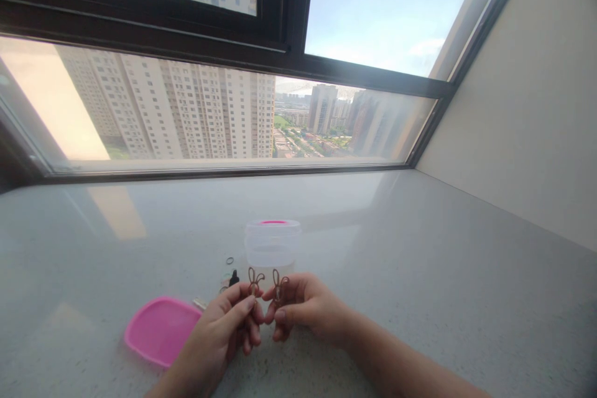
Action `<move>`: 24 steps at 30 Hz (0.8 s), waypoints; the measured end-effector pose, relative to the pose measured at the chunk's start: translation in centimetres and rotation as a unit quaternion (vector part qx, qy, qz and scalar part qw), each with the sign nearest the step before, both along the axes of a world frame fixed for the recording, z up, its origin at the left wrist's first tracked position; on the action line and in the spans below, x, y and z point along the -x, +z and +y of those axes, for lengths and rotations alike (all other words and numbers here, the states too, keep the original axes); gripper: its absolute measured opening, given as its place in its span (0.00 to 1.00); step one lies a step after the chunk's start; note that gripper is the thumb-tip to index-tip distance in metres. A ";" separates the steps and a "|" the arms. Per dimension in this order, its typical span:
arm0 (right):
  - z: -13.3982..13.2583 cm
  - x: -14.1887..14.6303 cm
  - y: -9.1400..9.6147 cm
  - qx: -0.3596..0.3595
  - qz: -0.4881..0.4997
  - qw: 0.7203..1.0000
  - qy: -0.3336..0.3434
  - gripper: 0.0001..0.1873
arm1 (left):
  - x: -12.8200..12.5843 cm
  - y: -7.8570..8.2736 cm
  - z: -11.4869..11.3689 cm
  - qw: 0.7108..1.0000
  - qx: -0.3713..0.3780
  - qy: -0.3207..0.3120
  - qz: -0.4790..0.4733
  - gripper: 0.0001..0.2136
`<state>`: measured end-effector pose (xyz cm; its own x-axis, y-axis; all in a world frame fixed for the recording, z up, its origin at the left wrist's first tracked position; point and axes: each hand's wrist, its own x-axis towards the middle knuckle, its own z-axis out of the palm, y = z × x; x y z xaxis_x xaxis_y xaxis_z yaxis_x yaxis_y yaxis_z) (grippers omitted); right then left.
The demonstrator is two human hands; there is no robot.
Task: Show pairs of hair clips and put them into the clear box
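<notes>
My left hand [231,323] pinches a small brown rabbit-eared clip [254,280] between thumb and fingers. My right hand [303,306] pinches a second, matching brown clip [280,285] right beside it. Both clips stand upright with their ear loops up, almost touching. The hands meet just in front of a small clear plastic container [272,245] that stands open on the pale stone sill.
A pink lid [161,329] lies flat left of my left hand. A small ring [229,260] and a dark small item [233,277] lie left of the container. A large window [209,106] spans the back; a beige wall [527,137] borders the right.
</notes>
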<state>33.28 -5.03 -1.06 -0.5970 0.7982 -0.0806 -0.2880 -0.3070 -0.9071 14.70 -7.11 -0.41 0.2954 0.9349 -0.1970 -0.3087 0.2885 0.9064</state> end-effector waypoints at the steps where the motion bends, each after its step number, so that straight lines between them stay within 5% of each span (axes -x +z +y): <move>1: 0.0 0.0 0.1 -0.003 -0.001 1.000 0.002 0.22 | 0.0 0.0 0.0 1.000 0.002 0.003 -0.003 0.11; 24: 0.1 0.2 0.1 -0.007 0.000 1.000 -0.015 0.26 | 0.0 0.0 0.0 0.999 0.026 -0.003 -0.025 0.06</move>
